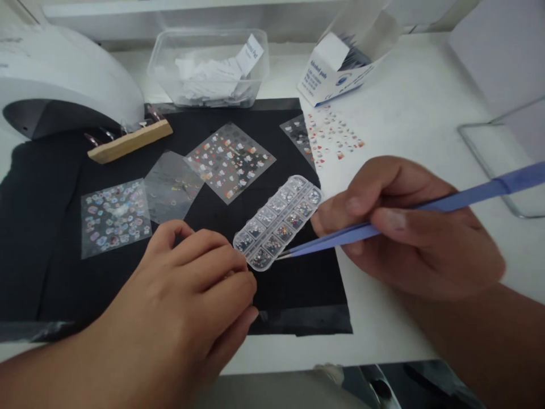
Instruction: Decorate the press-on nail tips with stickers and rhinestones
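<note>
Blue fine-point tweezers [327, 241] are clamped between the thumb and fingers of the right hand [426, 238]. The shaft runs in from 3 o'clock; the 2 points sit slightly apart at the near edge of the clear rhinestone case [275, 224], toward its 6 o'clock side. Contact with the case cannot be confirmed.

Grip: pinch lightly, well behind the points, so that closing pressure stays fine. Approach at a low angle and address 1 stone at a time; a steep or hard squeeze could flick stones between compartments.

The left hand [183, 284] lies at 8 o'clock from the case, fingers curled close to its near end. Whether they grasp anything is hidden. For good control, brace this hand so that the case does not slide.

The case rests slantwise on the black mat [298, 301], long axis from 1 to 7 o'clock. Outward from it, 1 clear decal sheet [232, 162] lies at 11 o'clock, and a wooden display stand [130, 142] at 10 o'clock. Farther off, the alcohol pad box [317, 76] stands at 1 o'clock. Guard the sheets against sleeve or wrist drag.
</note>
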Demonstrator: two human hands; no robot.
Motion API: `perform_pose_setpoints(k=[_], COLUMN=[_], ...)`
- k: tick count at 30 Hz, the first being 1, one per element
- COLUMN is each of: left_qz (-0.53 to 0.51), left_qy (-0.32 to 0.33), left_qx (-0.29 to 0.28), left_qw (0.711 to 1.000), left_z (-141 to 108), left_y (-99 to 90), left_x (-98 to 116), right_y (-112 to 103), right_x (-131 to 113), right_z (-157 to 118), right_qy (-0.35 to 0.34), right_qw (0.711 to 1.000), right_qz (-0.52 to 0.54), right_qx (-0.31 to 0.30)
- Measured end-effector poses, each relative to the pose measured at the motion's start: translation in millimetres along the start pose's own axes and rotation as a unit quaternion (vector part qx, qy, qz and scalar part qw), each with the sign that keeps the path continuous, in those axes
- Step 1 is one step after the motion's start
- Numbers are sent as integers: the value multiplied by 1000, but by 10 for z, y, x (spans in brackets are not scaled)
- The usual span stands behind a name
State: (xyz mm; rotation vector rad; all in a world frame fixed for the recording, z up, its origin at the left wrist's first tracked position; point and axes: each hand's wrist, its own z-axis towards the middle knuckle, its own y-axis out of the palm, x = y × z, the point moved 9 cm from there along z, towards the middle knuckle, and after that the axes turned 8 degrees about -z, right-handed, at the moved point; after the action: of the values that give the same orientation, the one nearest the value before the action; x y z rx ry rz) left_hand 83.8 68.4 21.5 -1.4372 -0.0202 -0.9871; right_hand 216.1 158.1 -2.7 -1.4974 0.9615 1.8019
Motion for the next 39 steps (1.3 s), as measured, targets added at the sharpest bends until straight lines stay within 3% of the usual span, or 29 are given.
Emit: perform_pose_setpoints(k=[8, 13, 17, 29, 39], left_qz=[-2, 12, 17, 34, 24], left_qy=[-18, -13, -11, 20, -8], left_qx=[-8, -11, -3, 38, 31], left_qw=[1000, 1000, 1000, 998, 999], left_z=[-26, -86, -116, -47, -54], left_y=[-11, -123, -180, -77, -77], left_x=[-20, -15, 6, 51, 34], right_y=[-90, -108, -111, -62, -74], right_x=[-118, -136, -108, -75, -32], right_z=[55, 47, 44, 24, 30], right_qy=[-64, -82, -80, -59, -61], right_qw=[998, 996, 997, 997, 997], right_qz=[6, 19, 19, 45, 42], right_qx=[14, 12, 15, 6, 14])
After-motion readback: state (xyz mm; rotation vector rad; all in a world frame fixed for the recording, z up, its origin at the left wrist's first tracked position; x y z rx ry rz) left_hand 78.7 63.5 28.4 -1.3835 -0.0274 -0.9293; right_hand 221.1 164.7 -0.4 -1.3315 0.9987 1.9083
